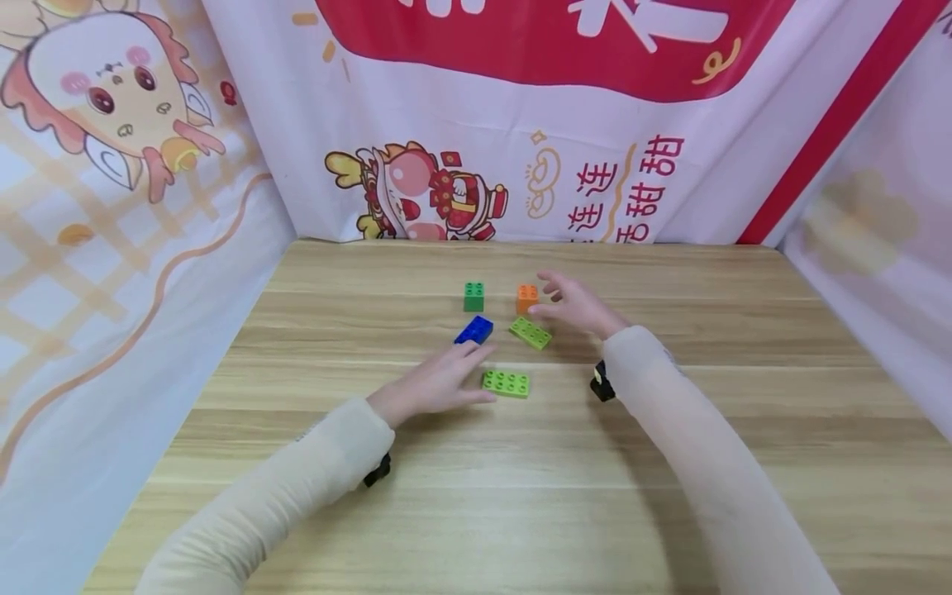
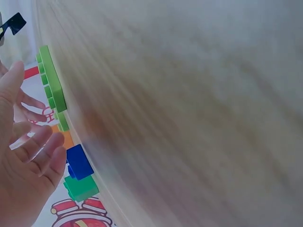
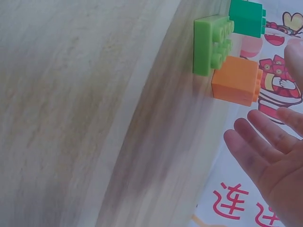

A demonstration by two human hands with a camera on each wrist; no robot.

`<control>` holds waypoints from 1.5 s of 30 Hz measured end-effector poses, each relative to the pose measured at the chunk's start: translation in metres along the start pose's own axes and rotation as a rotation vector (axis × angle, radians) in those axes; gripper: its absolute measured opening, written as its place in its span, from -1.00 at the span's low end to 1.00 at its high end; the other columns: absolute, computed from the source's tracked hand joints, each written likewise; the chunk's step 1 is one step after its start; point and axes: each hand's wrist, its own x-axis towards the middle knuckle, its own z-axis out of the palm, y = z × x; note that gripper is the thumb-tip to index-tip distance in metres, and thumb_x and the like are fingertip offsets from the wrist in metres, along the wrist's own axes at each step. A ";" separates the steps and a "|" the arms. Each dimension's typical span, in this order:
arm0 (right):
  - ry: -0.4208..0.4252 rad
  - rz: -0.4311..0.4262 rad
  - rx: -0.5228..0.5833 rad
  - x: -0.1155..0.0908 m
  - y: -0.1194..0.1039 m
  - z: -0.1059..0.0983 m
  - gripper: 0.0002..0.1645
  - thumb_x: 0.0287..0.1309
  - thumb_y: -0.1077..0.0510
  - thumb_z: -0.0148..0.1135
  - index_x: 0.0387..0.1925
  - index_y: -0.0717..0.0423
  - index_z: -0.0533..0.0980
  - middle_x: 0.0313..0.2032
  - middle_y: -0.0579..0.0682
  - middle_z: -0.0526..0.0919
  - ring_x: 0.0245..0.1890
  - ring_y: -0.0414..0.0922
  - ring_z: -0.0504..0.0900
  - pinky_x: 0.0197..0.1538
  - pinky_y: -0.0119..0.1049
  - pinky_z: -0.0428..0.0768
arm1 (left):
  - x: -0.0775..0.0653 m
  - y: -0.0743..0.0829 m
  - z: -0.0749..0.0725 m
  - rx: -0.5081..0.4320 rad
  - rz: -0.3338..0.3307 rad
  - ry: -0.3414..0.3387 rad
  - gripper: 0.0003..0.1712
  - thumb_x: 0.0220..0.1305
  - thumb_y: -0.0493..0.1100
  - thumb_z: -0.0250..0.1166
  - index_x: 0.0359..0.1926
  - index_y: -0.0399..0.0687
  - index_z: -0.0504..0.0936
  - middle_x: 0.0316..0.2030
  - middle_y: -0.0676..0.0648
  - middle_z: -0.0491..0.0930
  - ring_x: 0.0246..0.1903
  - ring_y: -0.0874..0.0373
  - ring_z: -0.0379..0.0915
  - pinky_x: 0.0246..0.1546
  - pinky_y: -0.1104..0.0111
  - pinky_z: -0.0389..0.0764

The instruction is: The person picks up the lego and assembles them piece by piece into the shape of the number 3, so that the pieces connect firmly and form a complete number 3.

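My left hand [image 1: 439, 382] reaches over the table with fingers extended and thumb apart, holding nothing. A lime green brick [image 1: 506, 383] lies just right of its thumb and fingertips. Beyond its fingers rests a blue brick [image 1: 474, 330], which also shows close to the fingers in the left wrist view. My right hand [image 1: 578, 306] is spread loosely beside an orange brick [image 1: 526, 297], its thumb near the brick's front. Below that brick lies a second lime green brick [image 1: 530, 333]. In the right wrist view, a gap shows between the fingers and the orange brick [image 3: 236, 81].
A green brick [image 1: 473, 297] stands at the back, left of the orange one. The wooden table [image 1: 476, 496] meets a printed cloth [image 1: 461, 107] at its far edge. Printed cloth also hangs at the left and right sides.
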 end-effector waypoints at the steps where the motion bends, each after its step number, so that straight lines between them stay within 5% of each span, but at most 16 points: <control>1: -0.001 -0.001 0.006 0.001 0.000 0.001 -0.11 0.10 -0.05 0.27 0.36 0.10 0.08 0.15 0.25 0.34 0.10 0.15 0.36 0.09 0.03 0.36 | 0.000 0.000 0.000 -0.005 0.000 -0.003 -0.09 0.13 0.24 0.23 0.37 -0.08 0.14 0.02 -0.07 0.39 -0.14 0.17 0.37 -0.16 0.35 0.46; 7: 0.000 0.031 0.041 0.010 0.003 0.004 -0.14 0.11 0.01 0.28 0.35 0.10 0.10 0.11 0.23 0.37 0.08 0.13 0.37 0.09 0.00 0.36 | 0.002 0.000 0.003 -0.044 -0.049 -0.062 -0.09 0.12 0.20 0.25 0.37 -0.11 0.14 -0.16 0.00 0.38 -0.35 0.23 0.33 -0.36 0.44 0.43; 18: 0.012 0.029 0.028 0.019 0.005 0.010 -0.18 0.10 0.12 0.29 0.32 0.23 0.15 -0.07 0.23 0.45 -0.09 0.06 0.43 -0.01 -0.05 0.41 | 0.007 -0.001 0.006 -0.015 -0.047 -0.103 -0.23 0.15 0.05 0.30 0.29 -0.18 0.27 -0.01 -0.08 0.40 -0.17 0.21 0.36 -0.13 0.40 0.43; 36: 0.039 0.092 0.025 0.030 0.008 0.016 -0.47 0.20 0.17 0.17 0.20 0.19 0.33 -0.07 0.19 0.45 -0.10 0.04 0.42 -0.08 -0.10 0.44 | 0.008 0.002 0.007 -0.005 -0.092 -0.075 -0.44 0.09 -0.01 0.36 0.10 -0.14 0.50 -0.22 0.02 0.41 -0.36 0.24 0.29 -0.39 0.46 0.40; 45: 0.042 0.129 0.045 0.032 0.009 0.018 -0.51 0.21 0.16 0.17 0.17 0.14 0.35 -0.06 0.15 0.46 -0.10 0.02 0.43 -0.09 -0.13 0.45 | 0.010 0.004 0.008 0.002 -0.124 -0.068 -0.52 0.09 -0.01 0.36 0.01 -0.13 0.55 -0.17 0.02 0.46 -0.26 0.26 0.37 -0.24 0.45 0.43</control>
